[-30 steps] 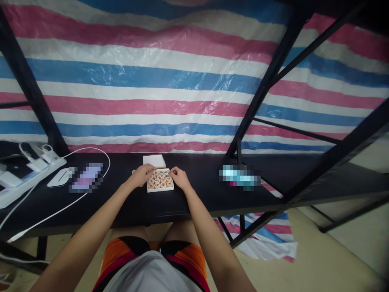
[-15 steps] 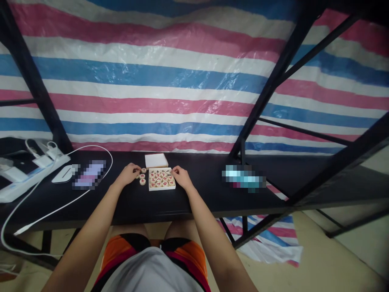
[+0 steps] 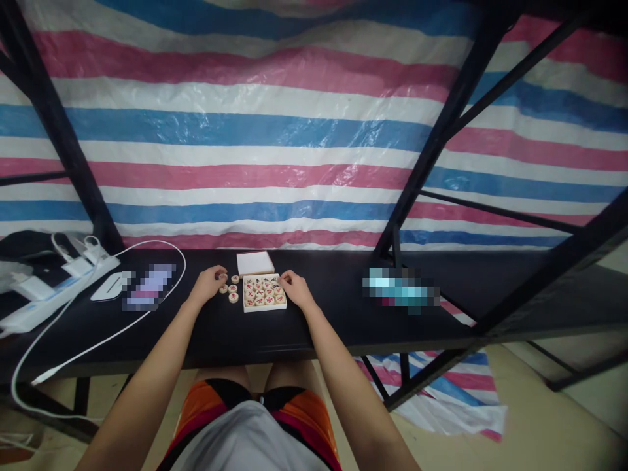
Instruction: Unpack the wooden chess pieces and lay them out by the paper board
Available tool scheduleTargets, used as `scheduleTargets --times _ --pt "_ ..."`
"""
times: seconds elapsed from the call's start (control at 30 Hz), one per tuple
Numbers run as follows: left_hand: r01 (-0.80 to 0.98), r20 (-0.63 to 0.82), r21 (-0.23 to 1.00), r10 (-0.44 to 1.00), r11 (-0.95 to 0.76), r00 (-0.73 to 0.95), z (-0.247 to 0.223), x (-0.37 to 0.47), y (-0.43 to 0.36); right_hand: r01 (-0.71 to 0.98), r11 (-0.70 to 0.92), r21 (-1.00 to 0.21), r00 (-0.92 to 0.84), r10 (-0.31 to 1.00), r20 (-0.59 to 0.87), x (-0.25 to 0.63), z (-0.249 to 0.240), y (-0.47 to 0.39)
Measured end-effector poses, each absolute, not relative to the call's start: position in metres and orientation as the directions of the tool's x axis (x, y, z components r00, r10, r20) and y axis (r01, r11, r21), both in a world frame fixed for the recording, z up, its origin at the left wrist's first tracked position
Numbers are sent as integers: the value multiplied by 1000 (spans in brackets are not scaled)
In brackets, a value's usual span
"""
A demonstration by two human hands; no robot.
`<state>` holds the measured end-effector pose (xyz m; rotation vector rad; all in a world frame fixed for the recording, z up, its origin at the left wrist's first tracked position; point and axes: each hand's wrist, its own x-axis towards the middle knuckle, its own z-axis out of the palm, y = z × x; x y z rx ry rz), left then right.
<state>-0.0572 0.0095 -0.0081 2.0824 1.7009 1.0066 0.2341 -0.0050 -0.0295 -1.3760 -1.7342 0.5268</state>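
Left hand (image 3: 207, 286) is off the back-left corner of the white box (image 3: 265, 309), where it was a second ago, and now sits left of it at the loose round pieces (image 3: 233, 288); right hand (image 3: 296, 288) has stayed by the box's right side. Box lies flat on the black bench (image 3: 275, 340), full of round pieces, red characters toward the person, dark ones at the back. White lid (image 3: 255, 263) lies just behind it. Loose pieces are spread between left hand and box, apart from the box wall. Left fingers are curled, tips drawn in beside the outermost loose piece; can't tell if they pinch it. Right fingers are bent, tips close together at the back-right corner; can't tell if they grip the rim or a piece. Risks, my read: left fingers come down slightly off and knock a neighbor, since the loose pieces sit close together; round edges could let one roll off if tipped upright. Right hand pressing sideways on the rim could slide or tilt the box, as the bench looks smooth. Contents look packed near rim height, so a bump there might spill the top ones.
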Motion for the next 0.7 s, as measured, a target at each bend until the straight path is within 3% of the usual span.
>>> scheduleTargets --times 0.1,0.2,0.3,0.4,0.7 --pt "668 395 669 917 -325 51 -1 -44 1 616 393 -682 -1 867 499 232 -24 -9" --pt "479 388 787 916 -389 106 4 -22 -10 637 504 -583 -31 773 634 225 -14 -19" --pt "240 354 894 924 -379 143 6 -1 -19 586 689 -427 -269 662 699 215 -2 -35" --pt "128 320 929 928 -347 192 7 10 -25 489 811 -322 -488 560 670 205 6 -46" --pt "136 259 940 913 -314 315 8 16 -29 440 788 -431 -419 604 678 203 -2 -41"
